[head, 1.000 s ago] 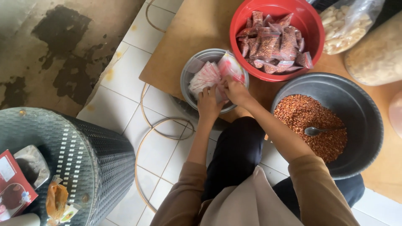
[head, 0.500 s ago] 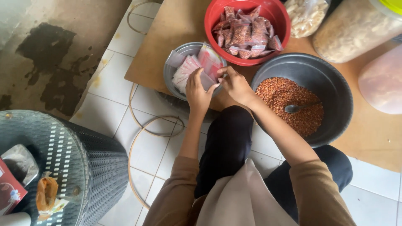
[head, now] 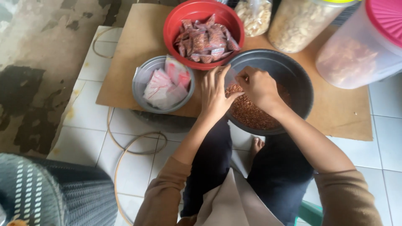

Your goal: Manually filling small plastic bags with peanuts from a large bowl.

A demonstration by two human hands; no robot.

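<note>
Hands meet over the near rim of a dark bowl [head: 293,73] that holds reddish-brown grain [head: 251,113]. Left hand [head: 214,94] lies palm down with fingers spread and stretched forward, fingertips close to the red bowl's edge; between it and the right hand sits what looks like a small clear plastic bag [head: 231,77], though its outline is faint and its edges cannot be traced. Right hand [head: 258,86] is curled, fingers bent in and pinched toward the left hand at that bag; whether it truly grips the plastic cannot be told for certain. Red bowl [head: 176,25] stands just beyond the hands, touching the dark bowl's rim, and carries a heap of filled packets [head: 206,39] showing the same reddish contents. Grey metal bowl [head: 140,81] sits to the left, just beside the red one, with flat empty pink-and-white packets [head: 165,83] stacked inside. All three bowls rest on a brown cardboard sheet [head: 134,46] laid over white floor tiles [head: 83,117]. Behind the bowls stand a clear bag of pale snacks [head: 255,16], a clear jar of pale pieces [head: 299,25] and a large clear tub with a pink lid [head: 356,54]. Dark woven seat [head: 54,196] occupies the lower left corner, well apart from the work
</note>
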